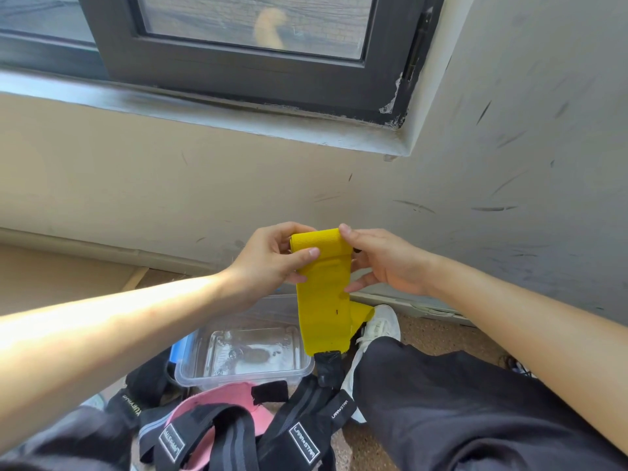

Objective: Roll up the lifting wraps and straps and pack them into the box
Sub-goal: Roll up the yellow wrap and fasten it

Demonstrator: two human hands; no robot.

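I hold a yellow wrap [324, 300] up in front of me with both hands. My left hand [268, 263] pinches its folded top end from the left, thumb across the front. My right hand [384, 260] grips the same top end from the right. The wrap hangs down and ends in a black tab [328, 365]. Below it on the floor stands a clear plastic box [244, 351]. Black wraps with white labels [302, 433] and a pink wrap [234, 392] lie in a heap on my lap, in front of the box.
A beige wall with a dark-framed window [238, 62] rises ahead, and a grey wall [526, 164] stands to the right. My white shoe [380, 328] rests beside the box. My legs in dark trousers [458, 402] fill the lower right.
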